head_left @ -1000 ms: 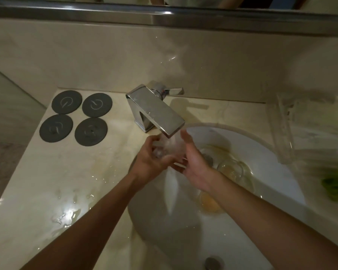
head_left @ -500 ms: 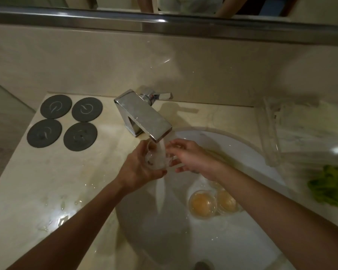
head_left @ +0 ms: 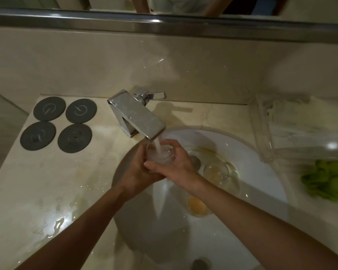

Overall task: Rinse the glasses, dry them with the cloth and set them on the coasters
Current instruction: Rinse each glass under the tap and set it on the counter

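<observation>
1. Glass sits upright under the tap's spout, over the left part of the sink; a stream of water pours into it.
2. Both hands hold it: the left hand wraps it from the near left, the right hand from the right, fingers curled round the rim.
3. Two more glasses lie in the sink to the right: one close to the right wrist, another with an orange tint nearer.
4. Four dark round coasters lie in a square on the counter, far left.
5. A green cloth lies at the right edge, past the sink.
6. Water puddles shine on the near left counter.
</observation>
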### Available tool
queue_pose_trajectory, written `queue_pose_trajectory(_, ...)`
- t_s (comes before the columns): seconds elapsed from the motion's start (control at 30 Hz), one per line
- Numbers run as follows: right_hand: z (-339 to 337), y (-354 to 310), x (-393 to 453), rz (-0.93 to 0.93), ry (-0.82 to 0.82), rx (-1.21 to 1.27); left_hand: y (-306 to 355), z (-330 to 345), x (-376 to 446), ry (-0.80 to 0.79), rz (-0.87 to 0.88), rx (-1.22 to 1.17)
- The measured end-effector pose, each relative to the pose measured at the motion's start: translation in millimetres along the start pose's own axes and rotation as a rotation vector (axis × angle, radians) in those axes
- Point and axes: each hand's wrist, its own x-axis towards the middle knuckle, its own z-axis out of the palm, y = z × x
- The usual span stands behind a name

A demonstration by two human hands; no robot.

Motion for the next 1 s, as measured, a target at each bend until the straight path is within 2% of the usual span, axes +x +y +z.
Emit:
queue_pose_trajectory(0.1,-3.6,2.0,-2.6,-0.049,0.06,-0.096,-0.5,-15.7,-7.1,-0.051,0.026,0.219)
queue_pose_trajectory(0.13,-5.4,2.2,-3.1,-0.065,0.076,-0.124,1.5,-22.3,-8.7,-0.061,0.079,0.38)
queue_pose_trajectory(0.2,-10.0,3.5,-3.5,-0.091,0.078,-0.176,11.4,-32.2,-9.3,-0.209,0.151,0.806)
queue_pose_trajectory(0.27,-12.0,5.2,-3.5,-0.117,0.044,-0.273,27.3,-32.6,-4.6,-0.376,0.049,1.132)
queue_pose_trajectory(0.33,-9.1,6.2,-2.3,-0.114,0.02,-0.323,36.5,-24.6,3.3,-0.444,-0.003,1.387)
queue_pose_trajectory(0.4,-4.7,7.0,-0.8,-0.09,0.015,-0.249,38.6,-16.1,11.6,-0.504,-0.027,1.5)
queue_pose_trajectory(0.47,-4.3,7.3,0.6,-0.105,0.012,-0.222,38.9,-10.8,19.7,-0.582,-0.185,1.367)
queue_pose_trajectory(0.57,-10.5,5.3,2.2,-0.106,-0.039,-0.287,42.1,-3.5,24.2,-0.725,-0.604,0.91)
queue_pose_trajectory(0.6,-13.7,4.7,2.6,-0.107,-0.046,-0.32,42.8,-2.7,24.1,-0.737,-0.663,0.819)
queue_pose_trajectory(0.63,-15.5,3.6,3.9,-0.119,-0.056,-0.36,42.6,-2.7,24.0,-0.728,-0.656,0.808)
queue_pose_trajectory(0.73,-16.7,4.2,10.4,-0.166,-0.079,-0.413,33.5,-1.7,24.0,-0.594,-0.454,1.018)
queue_pose_trajectory(0.8,-16.0,3.9,9.7,-0.135,-0.053,-0.442,32.7,3.3,24.1,-0.604,-0.498,1.008)
queue_pose_trajectory(0.9,-16.4,12.4,5.1,-0.11,-0.027,-0.421,37.9,4.8,29.5,-0.711,-0.676,0.753)
queue_pose_trajectory(1.0,-17.7,17.5,4.6,-0.112,-0.005,-0.411,44.1,1.0,28.0,-0.792,-0.714,0.485)
